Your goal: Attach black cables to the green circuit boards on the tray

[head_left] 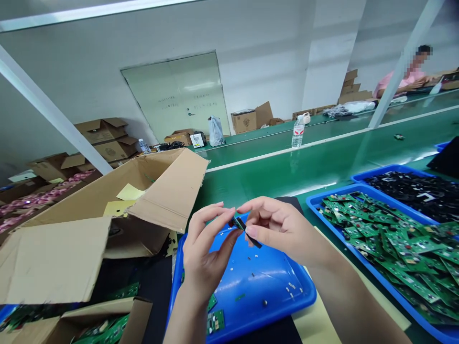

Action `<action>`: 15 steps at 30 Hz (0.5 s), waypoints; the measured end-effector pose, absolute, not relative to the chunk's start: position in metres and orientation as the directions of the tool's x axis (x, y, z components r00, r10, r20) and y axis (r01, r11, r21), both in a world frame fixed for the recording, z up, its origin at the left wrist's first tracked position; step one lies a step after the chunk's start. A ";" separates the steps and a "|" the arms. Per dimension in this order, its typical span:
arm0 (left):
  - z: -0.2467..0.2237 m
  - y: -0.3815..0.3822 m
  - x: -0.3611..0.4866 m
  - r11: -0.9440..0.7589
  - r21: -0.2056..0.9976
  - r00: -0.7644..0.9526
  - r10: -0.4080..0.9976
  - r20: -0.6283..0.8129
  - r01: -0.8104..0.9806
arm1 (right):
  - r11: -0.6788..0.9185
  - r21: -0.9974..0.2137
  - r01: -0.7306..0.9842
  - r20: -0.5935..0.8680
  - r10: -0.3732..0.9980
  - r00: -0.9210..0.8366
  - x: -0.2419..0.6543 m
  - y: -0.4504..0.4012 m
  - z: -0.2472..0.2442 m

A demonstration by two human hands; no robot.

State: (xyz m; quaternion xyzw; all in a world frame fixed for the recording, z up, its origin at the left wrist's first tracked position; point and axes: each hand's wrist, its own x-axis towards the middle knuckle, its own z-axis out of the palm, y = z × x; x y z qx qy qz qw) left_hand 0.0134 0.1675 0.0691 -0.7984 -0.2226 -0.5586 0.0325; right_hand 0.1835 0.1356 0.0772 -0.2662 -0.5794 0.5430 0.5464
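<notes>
Above a blue tray (pixel 265 286), both hands meet around a small dark part with a black strip (pixel 254 237). My left hand (pixel 208 243) pinches the part's upper left end between thumb and fingers. My right hand (pixel 278 229) has its thumb and fingers closed on the strip's right side. Small white and dark pieces lie scattered in the tray, and a green circuit board (pixel 215 321) sits at its lower left, partly behind my left wrist.
A blue bin (pixel 311 203) piled with green boards stands at the right, another bin (pixel 358 177) of black parts behind it. Open cardboard boxes (pixel 168 191) are at the left. A water bottle (pixel 298 132) stands farther back; a person (pixel 409 79) sits beyond.
</notes>
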 end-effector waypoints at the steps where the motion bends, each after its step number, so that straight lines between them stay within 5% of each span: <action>1: 0.070 0.167 0.013 -0.901 0.206 0.277 0.324 0.905 0.381 | 0.262 -0.919 -0.295 0.343 0.900 -0.269 0.184 0.136 0.077; 10: 0.071 0.165 0.008 -0.897 0.380 0.343 0.439 0.831 0.228 | 0.150 -0.939 -0.310 0.264 0.892 -0.368 0.187 0.137 0.082; 15: 0.068 0.164 0.007 -0.849 0.515 0.316 0.525 0.790 0.122 | 0.244 -0.939 -0.243 0.315 0.893 -0.321 0.185 0.134 0.081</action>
